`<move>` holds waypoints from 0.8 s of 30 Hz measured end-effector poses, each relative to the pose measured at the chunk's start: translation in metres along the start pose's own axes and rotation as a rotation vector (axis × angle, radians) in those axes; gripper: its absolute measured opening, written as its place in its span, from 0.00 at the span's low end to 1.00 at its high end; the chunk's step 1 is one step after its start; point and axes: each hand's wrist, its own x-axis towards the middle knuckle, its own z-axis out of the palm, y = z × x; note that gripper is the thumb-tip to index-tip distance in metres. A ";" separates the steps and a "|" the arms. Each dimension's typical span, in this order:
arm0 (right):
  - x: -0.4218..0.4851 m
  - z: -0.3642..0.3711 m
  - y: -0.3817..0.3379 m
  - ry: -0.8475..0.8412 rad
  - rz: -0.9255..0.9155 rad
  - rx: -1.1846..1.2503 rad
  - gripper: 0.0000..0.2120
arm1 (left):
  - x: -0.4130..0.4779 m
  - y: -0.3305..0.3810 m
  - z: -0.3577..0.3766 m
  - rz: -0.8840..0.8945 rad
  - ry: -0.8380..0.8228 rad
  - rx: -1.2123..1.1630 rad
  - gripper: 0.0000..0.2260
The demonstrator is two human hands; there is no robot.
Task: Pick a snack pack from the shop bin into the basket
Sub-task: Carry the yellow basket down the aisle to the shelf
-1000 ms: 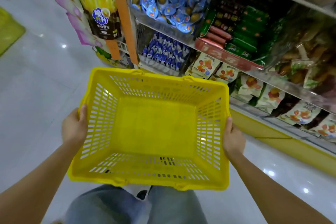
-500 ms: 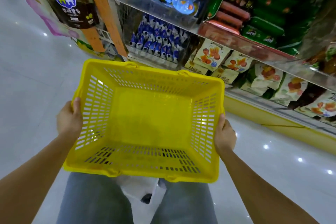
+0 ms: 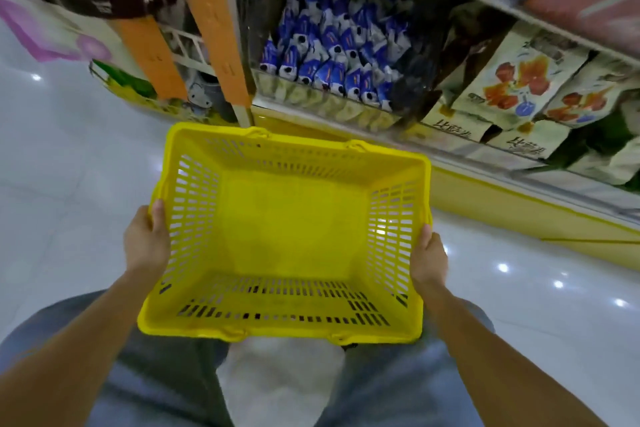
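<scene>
Head-worn view, angled steeply down, basket [image 3: 287,239] close below

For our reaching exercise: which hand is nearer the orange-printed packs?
Right. The right hand holds the basket rim nearest the packs; the left hand holds the opposite rim.

Yellow slotted basket [image 3: 298,153], upright, near bin [image 3: 313,102] of blue-white snack packs [image 3: 332,55]

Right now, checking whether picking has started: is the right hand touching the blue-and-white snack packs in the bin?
Apart. Head view: the right hand grips the yellow plastic basket rim, well short of the snack packs.
</scene>
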 end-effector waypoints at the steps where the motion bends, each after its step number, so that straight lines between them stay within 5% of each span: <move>1: 0.006 0.013 0.003 -0.006 0.006 -0.006 0.25 | 0.008 -0.009 0.010 0.007 -0.010 -0.002 0.19; 13: 0.062 0.125 0.046 0.091 0.090 -0.043 0.25 | 0.055 -0.080 0.106 0.095 -0.009 0.012 0.18; 24: 0.081 0.151 0.070 0.297 0.033 -0.132 0.25 | 0.072 -0.090 0.128 0.195 0.090 0.147 0.19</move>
